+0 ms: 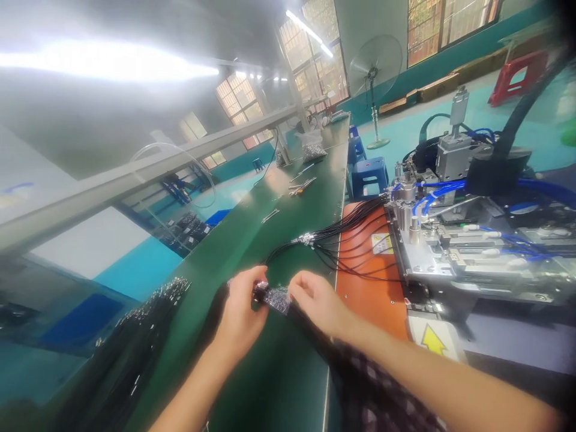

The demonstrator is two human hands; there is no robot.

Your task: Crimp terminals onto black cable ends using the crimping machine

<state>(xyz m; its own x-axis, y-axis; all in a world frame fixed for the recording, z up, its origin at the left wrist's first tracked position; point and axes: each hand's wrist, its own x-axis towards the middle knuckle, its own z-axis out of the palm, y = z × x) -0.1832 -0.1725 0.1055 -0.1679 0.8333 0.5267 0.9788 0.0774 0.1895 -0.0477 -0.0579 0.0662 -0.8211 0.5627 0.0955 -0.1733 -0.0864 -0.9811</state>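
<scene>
Near the middle of the green table [288, 207], my left hand [245, 306] is closed around a bundle of black cables with metal ends. My right hand [317, 300] is closed in a pinch at the edge of a clear, crinkled plastic piece [278, 299], which lies between both hands against the cable ends. Black cables [355, 217] with a cluster of silver connectors [306, 239] run from the machine to the table just beyond my hands. At the left, a large bundle of black cables [130, 348] with shiny tips lies on the table.
A metal machine [418, 240] with blue tubes stands at the right on an orange base [366, 288]. Farther up the table lie tools [302, 187], small rods [270, 215] and a bag of metal parts [312, 150]. Blue stools [369, 174] and a fan [372, 75] stand beyond.
</scene>
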